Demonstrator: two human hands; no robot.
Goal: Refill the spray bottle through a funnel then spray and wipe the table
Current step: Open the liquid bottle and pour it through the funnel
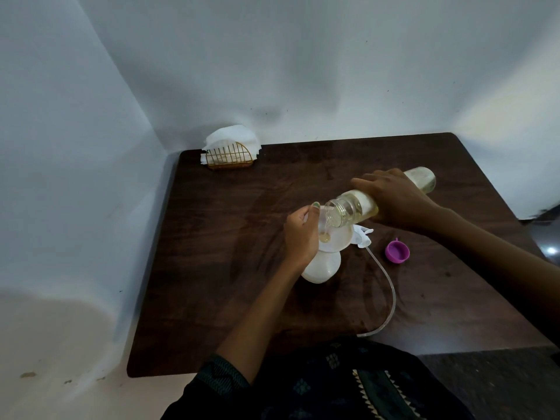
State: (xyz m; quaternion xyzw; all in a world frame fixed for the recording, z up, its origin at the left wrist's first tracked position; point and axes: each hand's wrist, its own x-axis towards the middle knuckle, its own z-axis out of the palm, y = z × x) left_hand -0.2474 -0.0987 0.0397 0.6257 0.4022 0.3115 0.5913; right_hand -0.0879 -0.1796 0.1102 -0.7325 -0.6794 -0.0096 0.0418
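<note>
A white spray bottle (321, 269) stands on the dark wooden table (230, 268) with a white funnel (339, 237) in its neck. My left hand (300, 234) grips the funnel's rim on its left side. My right hand (394, 198) grips a clear refill bottle (351, 209), tipped almost level with its mouth over the funnel. Yellowish liquid runs from the mouth into the funnel and pools at its centre. The spray head (363, 236) lies on the table behind the funnel, and its clear tube (391, 295) curves toward the front edge.
A purple cap (397, 251) lies on the table to the right of the spray bottle. A gold wire holder with white napkins (230, 150) stands in the back left corner against the wall. White walls bound the table at the back and left.
</note>
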